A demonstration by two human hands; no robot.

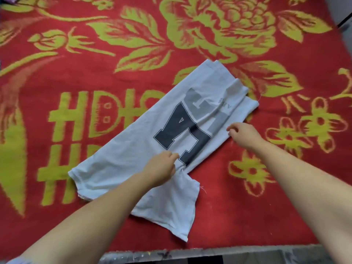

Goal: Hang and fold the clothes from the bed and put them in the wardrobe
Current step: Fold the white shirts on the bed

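Both my hands are on the white T-shirt (133,155), which lies slantwise across the middle of the frame on the red bedspread (247,216). My left hand (162,169), at lower centre, has its fingers curled and seems to be pinching a bunch of cloth where the shirt body meets the sleeve (171,206); the fabric puckers just under my knuckles. My right hand (242,133), right of centre, is bent at the fingers over the shirt's near edge, thumb and forefinger close together at the hem, though I cannot tell for sure whether they have hold of the cloth or only touch it.

The shirt is folded lengthwise, running from the lower left up toward the upper right, with a big dark letter A (181,130) and paler grey print beside it facing up. One sleeve sticks out toward the bottom of the frame. The bedspread carries yellow-green flowers and leaves. A grey strip (209,254) runs along the bottom edge of the frame.
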